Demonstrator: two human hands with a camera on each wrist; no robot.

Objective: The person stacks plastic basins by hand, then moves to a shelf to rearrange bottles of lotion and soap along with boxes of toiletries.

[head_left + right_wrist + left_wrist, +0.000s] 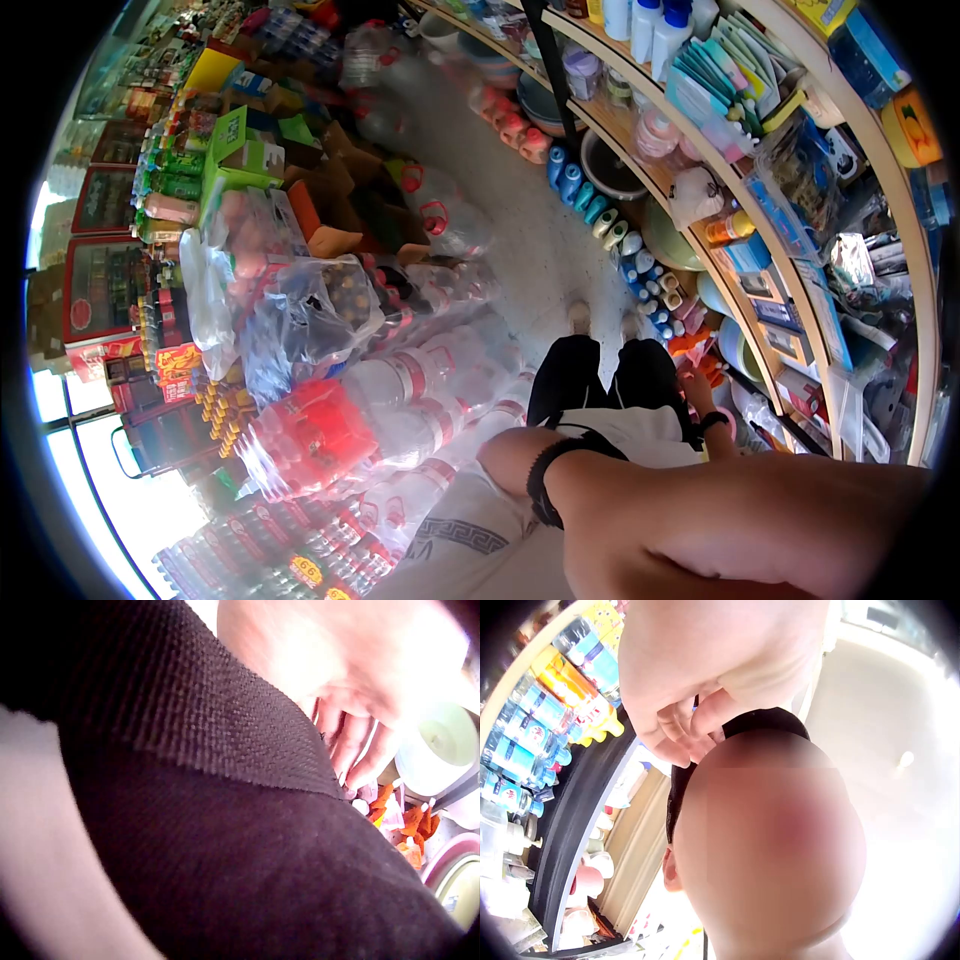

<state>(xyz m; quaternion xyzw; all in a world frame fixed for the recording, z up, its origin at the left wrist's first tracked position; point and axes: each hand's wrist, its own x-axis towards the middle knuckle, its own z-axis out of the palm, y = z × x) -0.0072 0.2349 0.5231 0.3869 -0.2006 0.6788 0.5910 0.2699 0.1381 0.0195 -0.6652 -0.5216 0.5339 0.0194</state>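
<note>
In the left wrist view my left hand (720, 660) is raised to the wearer's head, fingers bent, with the fingertips right at a black head covering (769, 724). Whether they pinch its edge I cannot tell. My right hand (697, 388) hangs low beside the dark trousers (645, 385), with a black band (714, 419) on its wrist. The right wrist view shows its fingers (351, 742) hanging loosely, with nothing held. Dark cloth (247, 855) fills much of that view. A bare arm with a lacy black band (545, 480) crosses the foreground of the head view.
On the right stand curved shelves (800, 240) crowded with goods, with blue bottles (570, 183) and basins (612, 165) low along them. Large clear bottles (390, 380), a red-topped pack (320, 430) and open cartons (370, 205) crowd the left. A narrow floor aisle (530, 240) runs between.
</note>
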